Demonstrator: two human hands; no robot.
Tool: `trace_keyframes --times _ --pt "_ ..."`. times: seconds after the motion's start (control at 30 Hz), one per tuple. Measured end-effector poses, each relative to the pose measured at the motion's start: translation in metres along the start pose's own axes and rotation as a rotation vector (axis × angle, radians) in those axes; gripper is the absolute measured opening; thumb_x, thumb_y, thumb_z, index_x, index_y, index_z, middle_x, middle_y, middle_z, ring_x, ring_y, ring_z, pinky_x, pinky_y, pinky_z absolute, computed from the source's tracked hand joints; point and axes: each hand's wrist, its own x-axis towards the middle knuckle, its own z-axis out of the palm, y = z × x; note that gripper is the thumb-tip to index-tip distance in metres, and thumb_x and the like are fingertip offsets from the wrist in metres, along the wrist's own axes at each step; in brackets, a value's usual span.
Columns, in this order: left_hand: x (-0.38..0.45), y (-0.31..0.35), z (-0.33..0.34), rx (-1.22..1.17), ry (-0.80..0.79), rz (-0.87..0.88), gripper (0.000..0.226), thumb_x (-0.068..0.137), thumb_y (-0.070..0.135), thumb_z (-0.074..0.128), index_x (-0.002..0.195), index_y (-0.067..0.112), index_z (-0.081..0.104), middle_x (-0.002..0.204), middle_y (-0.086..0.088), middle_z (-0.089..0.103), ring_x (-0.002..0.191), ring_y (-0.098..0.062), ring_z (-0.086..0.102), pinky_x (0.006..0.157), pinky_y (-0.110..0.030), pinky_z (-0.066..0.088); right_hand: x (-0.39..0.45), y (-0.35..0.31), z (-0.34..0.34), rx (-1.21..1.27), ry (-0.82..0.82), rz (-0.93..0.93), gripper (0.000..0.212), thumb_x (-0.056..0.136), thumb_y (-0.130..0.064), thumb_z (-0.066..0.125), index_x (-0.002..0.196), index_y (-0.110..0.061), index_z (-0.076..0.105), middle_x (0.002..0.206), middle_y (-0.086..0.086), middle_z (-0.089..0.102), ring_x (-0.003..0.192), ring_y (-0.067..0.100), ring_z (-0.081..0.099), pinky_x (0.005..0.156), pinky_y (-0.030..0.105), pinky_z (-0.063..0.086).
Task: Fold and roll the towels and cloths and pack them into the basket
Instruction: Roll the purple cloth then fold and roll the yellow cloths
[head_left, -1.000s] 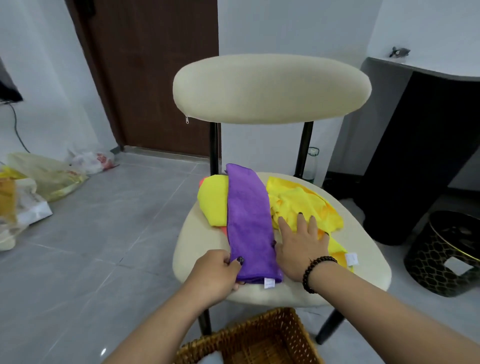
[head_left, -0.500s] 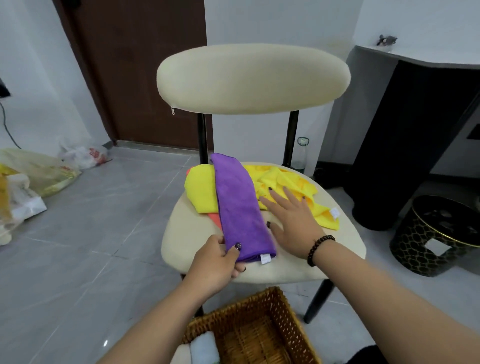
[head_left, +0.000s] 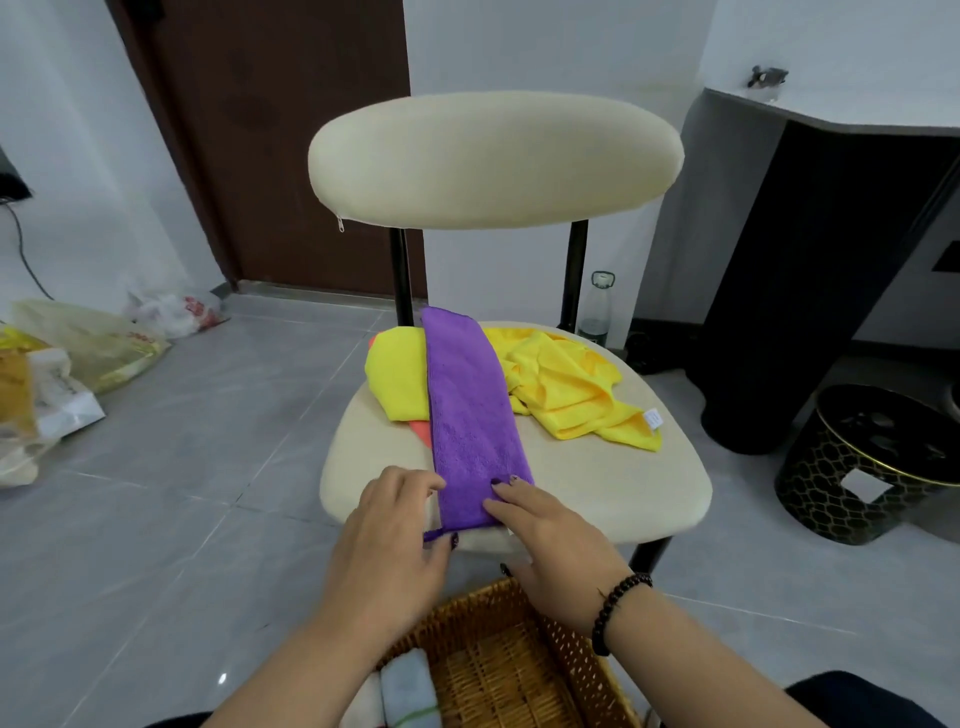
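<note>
In the head view, a purple cloth (head_left: 475, 415) folded into a long narrow strip lies along the middle of a cream chair seat (head_left: 613, 483), running from the seat's back edge down to its front edge at the centre of the frame. Both hands meet at the strip's near end. The left hand (head_left: 387, 530) sits at the lower left of that end, its thumb and fingers curled onto the cloth's corner, pinching the hem. The right hand (head_left: 545, 530) lies just right of it, its fingers fairly straight and pressing flat on the cloth's lower right edge; a dark bead bracelet (head_left: 618, 613) circles its wrist. Under the strip's far half, a yellow cloth (head_left: 397, 379) shows to the left and a crumpled yellow cloth (head_left: 566, 389) to the right. At the bottom of the frame, below the hands, stands a wicker basket (head_left: 514, 670) with pale rolled towels (head_left: 405, 691) in its left side.
</note>
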Motion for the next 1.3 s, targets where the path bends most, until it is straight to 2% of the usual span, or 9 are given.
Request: trace_keyframes --times 0.07,0.13,0.27,0.4,0.63,0.77,0.87,1.07,1.3 --pt "0.007 -0.001 0.006 0.070 -0.018 0.167 0.045 0.066 0.028 0.079 0.103 0.029 0.053 0.102 0.009 0.047 0.094 -0.014 0.048 0.075 -0.030 0.049 -0.001 0.002 0.005 -0.015 0.071 -0.029 0.062 0.083 -0.014 0.068 0.140 -0.015 0.044 0.149 0.002 0.037 0.140 0.018 0.030 0.110 0.020 0.009" --pt "0.013 -0.005 0.014 0.137 -0.082 0.259 0.047 0.056 0.031 0.083 0.092 0.028 0.054 0.095 0.008 0.049 0.085 -0.015 0.050 0.067 -0.031 0.049 -0.002 0.006 0.009 -0.048 0.133 -0.066 0.066 0.059 -0.015 0.087 0.121 -0.012 0.062 0.127 0.007 0.060 0.119 0.023 0.057 0.102 0.030 0.038" --pt "0.020 -0.012 0.023 0.189 -0.092 0.315 0.040 0.056 0.027 0.084 0.087 0.026 0.058 0.088 0.007 0.053 0.077 -0.018 0.054 0.059 -0.033 0.048 -0.001 0.013 0.008 -0.036 0.180 -0.071 0.054 0.056 -0.018 0.087 0.106 -0.015 0.067 0.114 0.004 0.064 0.100 0.022 0.065 0.076 0.032 0.058" --pt "0.026 -0.020 0.022 0.181 -0.039 0.387 0.025 0.062 0.027 0.071 0.084 0.024 0.060 0.085 0.007 0.057 0.078 -0.018 0.056 0.060 -0.035 0.047 0.000 0.018 0.006 -0.066 0.235 -0.032 0.043 0.058 -0.021 0.087 0.097 -0.015 0.069 0.101 0.005 0.058 0.086 0.024 0.061 0.063 0.033 0.056" --pt "0.032 -0.028 0.021 0.176 -0.057 0.425 0.017 0.077 0.026 0.047 0.089 0.026 0.059 0.087 0.010 0.060 0.081 -0.016 0.057 0.068 -0.032 0.035 0.007 0.029 0.007 -0.090 0.236 -0.064 0.036 0.067 -0.029 0.081 0.099 -0.018 0.068 0.094 0.002 0.058 0.082 0.023 0.058 0.064 0.035 0.053" --pt "0.031 -0.024 0.017 0.078 -0.073 0.317 0.020 0.081 0.013 0.057 0.098 0.024 0.056 0.089 0.007 0.062 0.084 -0.018 0.058 0.074 -0.033 0.039 0.011 0.029 0.007 -0.107 0.252 -0.066 0.034 0.070 -0.034 0.078 0.098 -0.018 0.067 0.093 0.001 0.057 0.080 0.020 0.056 0.063 0.032 0.052" --pt "0.032 -0.021 0.014 -0.058 -0.089 0.180 0.022 0.085 0.010 0.061 0.103 0.021 0.053 0.094 0.005 0.061 0.092 -0.019 0.057 0.083 -0.037 0.044 0.015 0.029 0.007 -0.136 0.285 -0.083 0.027 0.082 -0.040 0.056 0.096 -0.019 0.066 0.091 -0.001 0.056 0.078 0.018 0.055 0.062 0.030 0.050" --pt "0.036 -0.023 0.013 -0.314 -0.181 0.026 0.023 0.089 0.006 0.057 0.098 0.026 0.049 0.088 0.010 0.060 0.083 -0.002 0.054 0.070 -0.008 0.037 0.018 0.033 0.008 -0.181 0.305 -0.120 0.032 0.090 -0.031 0.037 0.095 -0.018 0.065 0.090 0.000 0.058 0.075 0.019 0.055 0.059 0.030 0.048" --pt "0.032 -0.026 0.012 -0.229 -0.158 0.165 0.023 0.086 0.003 0.060 0.098 0.022 0.062 0.088 0.014 0.051 0.081 0.007 0.047 0.074 -0.003 0.032 0.020 0.035 0.008 -0.101 0.312 -0.129 0.036 0.095 -0.031 0.032 0.091 -0.016 0.064 0.083 0.000 0.057 0.072 0.020 0.051 0.060 0.033 0.047"
